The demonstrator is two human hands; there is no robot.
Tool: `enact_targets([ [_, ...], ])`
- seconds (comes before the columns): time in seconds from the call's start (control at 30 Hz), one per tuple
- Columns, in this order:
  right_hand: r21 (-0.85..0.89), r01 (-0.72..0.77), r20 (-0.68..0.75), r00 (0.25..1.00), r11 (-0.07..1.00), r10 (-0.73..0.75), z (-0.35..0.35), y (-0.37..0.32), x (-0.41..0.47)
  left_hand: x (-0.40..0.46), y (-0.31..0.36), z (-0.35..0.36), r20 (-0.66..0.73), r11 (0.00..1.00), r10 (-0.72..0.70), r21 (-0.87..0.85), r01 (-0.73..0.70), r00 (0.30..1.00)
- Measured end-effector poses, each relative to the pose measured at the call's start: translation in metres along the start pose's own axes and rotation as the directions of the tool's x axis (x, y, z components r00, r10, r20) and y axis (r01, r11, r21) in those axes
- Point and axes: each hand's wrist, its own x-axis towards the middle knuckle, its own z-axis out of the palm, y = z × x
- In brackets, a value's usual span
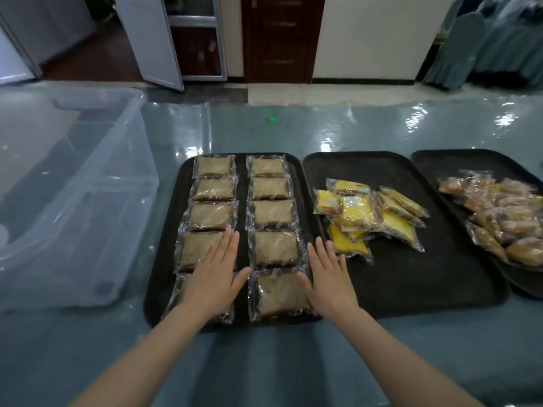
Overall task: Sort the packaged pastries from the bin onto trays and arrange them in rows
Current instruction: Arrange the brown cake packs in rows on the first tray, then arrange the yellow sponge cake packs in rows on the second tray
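Brown packaged pastries (271, 216) lie in two neat rows on the left black tray (242, 183). My left hand (216, 274) rests flat and open over the nearest packs of the left row. My right hand (326, 274) lies flat and open at the tray's right edge, beside the nearest pack of the right row (280, 295). A loose heap of yellow packaged pastries (367, 215) sits on the middle tray (411, 274). Orange-brown packs (499, 218) are piled on the right tray (435, 160). The clear plastic bin (73, 186) stands at the left and looks empty.
The trays sit side by side on a teal table covered with shiny plastic film (293, 127). Beyond the table are a dark wooden door (282, 39), an open white door (150, 39) and draped chairs (499, 39) at the far right.
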Motion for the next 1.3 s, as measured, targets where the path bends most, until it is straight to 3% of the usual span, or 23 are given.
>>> enact_targets([
  [0.33, 0.007, 0.017, -0.138, 0.990, 1.000, -0.016, -0.061, 0.139, 0.055, 0.083, 0.093, 0.003, -0.067, 0.999, -0.023, -0.024, 0.022, 0.997],
  [0.5, 0.075, 0.043, -0.188, 0.982, 0.996, -0.029, -0.082, 0.232, 0.096, 0.130, 0.155, 0.031, -0.093, 0.989, -0.136, -0.078, 0.129, 0.986],
  [0.67, 0.160, -0.128, -0.048, 0.989, 0.979, 0.137, -0.087, 0.308, 0.139, 0.173, 0.209, 0.048, -0.075, 0.975, -0.187, -0.132, 0.176, 0.979],
  [0.8, 0.240, -0.135, 0.113, 0.987, 0.961, 0.110, -0.079, 0.333, 0.161, 0.196, 0.237, 0.056, -0.077, 0.967, -0.234, -0.117, 0.224, 0.969],
  [0.97, 0.259, -0.010, 0.103, 0.995, 0.966, -0.017, -0.074, 0.347, 0.200, 0.228, 0.250, 0.062, -0.055, 0.967, -0.247, -0.086, 0.242, 0.967],
  [1.1, 0.178, 0.091, 0.072, 0.992, 0.980, -0.106, -0.070, 0.354, 0.238, 0.263, 0.254, 0.067, -0.025, 0.963, -0.259, -0.079, 0.257, 0.965],
  [1.3, 0.090, 0.118, 0.012, 0.993, 0.989, -0.119, -0.067, 0.362, 0.296, 0.319, 0.250, 0.078, 0.038, 0.958, -0.278, -0.057, 0.280, 0.960],
])
